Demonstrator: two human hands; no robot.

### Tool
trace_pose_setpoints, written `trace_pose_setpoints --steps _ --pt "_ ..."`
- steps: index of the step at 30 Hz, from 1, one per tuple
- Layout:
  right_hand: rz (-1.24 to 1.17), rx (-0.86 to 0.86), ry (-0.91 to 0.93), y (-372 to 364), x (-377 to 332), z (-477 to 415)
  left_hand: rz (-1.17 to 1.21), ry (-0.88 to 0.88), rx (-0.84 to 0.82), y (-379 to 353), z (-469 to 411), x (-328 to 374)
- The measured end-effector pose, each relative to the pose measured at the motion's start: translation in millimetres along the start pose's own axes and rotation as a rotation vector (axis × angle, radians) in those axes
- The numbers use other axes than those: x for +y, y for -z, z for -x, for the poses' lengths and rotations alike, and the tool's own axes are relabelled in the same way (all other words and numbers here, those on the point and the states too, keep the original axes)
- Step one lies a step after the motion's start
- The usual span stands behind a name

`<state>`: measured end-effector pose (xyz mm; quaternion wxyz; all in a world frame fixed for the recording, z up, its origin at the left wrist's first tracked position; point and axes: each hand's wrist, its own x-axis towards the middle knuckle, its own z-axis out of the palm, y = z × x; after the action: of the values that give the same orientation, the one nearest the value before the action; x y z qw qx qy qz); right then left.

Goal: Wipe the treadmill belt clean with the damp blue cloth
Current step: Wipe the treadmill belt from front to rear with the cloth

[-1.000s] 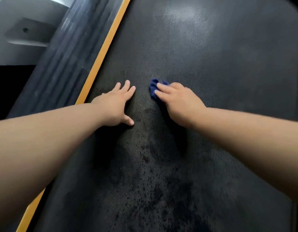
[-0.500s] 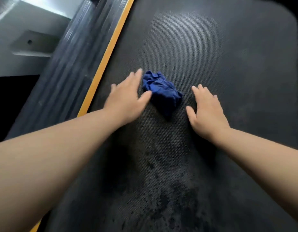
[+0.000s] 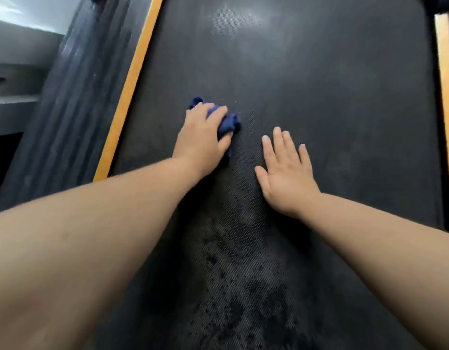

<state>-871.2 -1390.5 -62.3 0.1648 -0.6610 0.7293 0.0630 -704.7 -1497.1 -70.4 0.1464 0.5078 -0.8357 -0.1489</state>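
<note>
While the left hand [image 3: 202, 141] grips the bunched damp blue cloth [image 3: 230, 124] with curled fingers, left of the treadmill belt [image 3: 331, 84] middle, the right hand [image 3: 286, 173] lies flat, fingers straight and slightly spread. Press evenly, and overlap the strokes toward the near dark speckles [image 3: 231, 286].

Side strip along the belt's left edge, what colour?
Orange-yellow strip, clearest in the head view.

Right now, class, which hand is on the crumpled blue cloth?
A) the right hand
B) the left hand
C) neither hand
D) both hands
B: the left hand holds the crumpled blue cloth, while the right hand lies flat on the black textured treadmill belt.
</note>
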Motion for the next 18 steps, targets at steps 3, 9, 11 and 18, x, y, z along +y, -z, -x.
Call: trace_pose_setpoints --steps 3,9,11,18 --pt "-0.005 -0.015 0.009 2 2 -1 0.025 -0.27 -0.116 5 60 1" --pt "-0.007 -0.033 0.0 3 1 -1 -0.148 -0.327 -0.179 21 -5 -27" --pt "-0.008 -0.013 0.001 1 1 -1 -0.118 -0.088 -0.173 14 -26 -26" --pt "-0.021 -0.039 -0.005 2 1 1 0.009 -0.396 -0.203 13 88 -6"
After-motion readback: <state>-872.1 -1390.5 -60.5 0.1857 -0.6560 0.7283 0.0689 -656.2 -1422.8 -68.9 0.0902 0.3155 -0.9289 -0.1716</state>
